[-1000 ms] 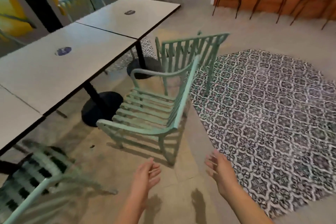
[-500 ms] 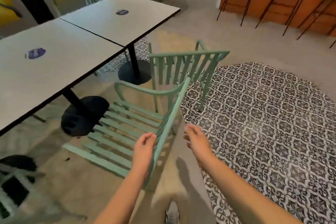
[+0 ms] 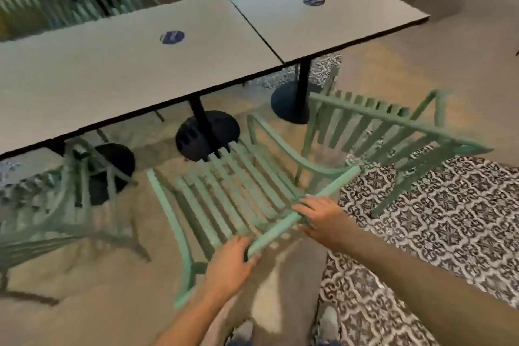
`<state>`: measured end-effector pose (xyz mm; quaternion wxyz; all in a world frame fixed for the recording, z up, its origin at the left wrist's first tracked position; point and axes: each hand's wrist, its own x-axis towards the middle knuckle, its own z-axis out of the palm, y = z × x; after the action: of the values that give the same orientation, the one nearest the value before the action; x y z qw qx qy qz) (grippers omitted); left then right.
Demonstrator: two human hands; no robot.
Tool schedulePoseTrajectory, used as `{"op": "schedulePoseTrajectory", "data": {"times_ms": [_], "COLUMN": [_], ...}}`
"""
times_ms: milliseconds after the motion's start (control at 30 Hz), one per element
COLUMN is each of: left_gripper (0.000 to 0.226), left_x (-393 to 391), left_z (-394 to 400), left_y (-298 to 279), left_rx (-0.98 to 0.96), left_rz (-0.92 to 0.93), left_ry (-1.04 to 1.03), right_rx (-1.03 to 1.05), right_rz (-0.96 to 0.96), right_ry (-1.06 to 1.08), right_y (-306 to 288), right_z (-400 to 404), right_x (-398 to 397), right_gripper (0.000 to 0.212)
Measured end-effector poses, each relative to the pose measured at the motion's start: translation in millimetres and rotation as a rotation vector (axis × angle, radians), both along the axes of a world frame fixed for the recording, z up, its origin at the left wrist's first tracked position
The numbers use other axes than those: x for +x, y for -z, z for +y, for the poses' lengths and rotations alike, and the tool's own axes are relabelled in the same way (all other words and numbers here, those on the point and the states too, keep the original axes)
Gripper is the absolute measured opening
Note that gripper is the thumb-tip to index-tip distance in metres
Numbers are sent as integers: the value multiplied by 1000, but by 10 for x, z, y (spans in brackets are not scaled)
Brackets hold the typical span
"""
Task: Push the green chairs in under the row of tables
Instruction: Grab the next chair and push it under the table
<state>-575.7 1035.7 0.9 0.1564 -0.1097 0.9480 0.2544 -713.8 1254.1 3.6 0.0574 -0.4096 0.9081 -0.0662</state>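
Note:
A green slatted chair stands in front of me, its seat facing the row of grey tables. My left hand grips the near end of its top back rail. My right hand holds the same rail further right. The seat's front edge lies close to the black table base. A second green chair stands to the right, out from the table. A third green chair, blurred, sits at the left partly under the table.
A patterned black-and-white tiled floor patch spreads to the right. Another black pedestal base stands under the far table. More green chairs line the tables' far side. My shoes show at the bottom edge.
Both hands reached forward and closed on the chair's back rail. The view swung left, and the chair now faces the tables more squarely, closer to the table base.

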Motion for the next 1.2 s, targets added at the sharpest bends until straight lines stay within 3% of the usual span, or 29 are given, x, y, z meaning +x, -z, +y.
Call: {"op": "schedulePoseTrajectory", "data": {"times_ms": [200,333,567,833,1200], "left_gripper": [46,43,29,42,41], "left_x": [90,150,123,-124,-757], "left_z": [333,375,296,-265,-1303], "left_y": [152,241,275,279,334], "left_rx": [-246,-407,-369,-381,-328], "left_rz": [-15,97,203,157,162], "left_ry": [-222,-229,-229,-191,-141], "right_rx": [41,35,-73,-67,-96], "right_rz": [53,79,115,79,157], "right_ry": [-231,-327,-334,-280,-211], "right_y": [165,274,369,313,345], "right_z": [143,164,188,-248,-1129], "right_x": [-549,-678,-736,-897,-1342], "right_gripper": [36,28,27,26,30]}}
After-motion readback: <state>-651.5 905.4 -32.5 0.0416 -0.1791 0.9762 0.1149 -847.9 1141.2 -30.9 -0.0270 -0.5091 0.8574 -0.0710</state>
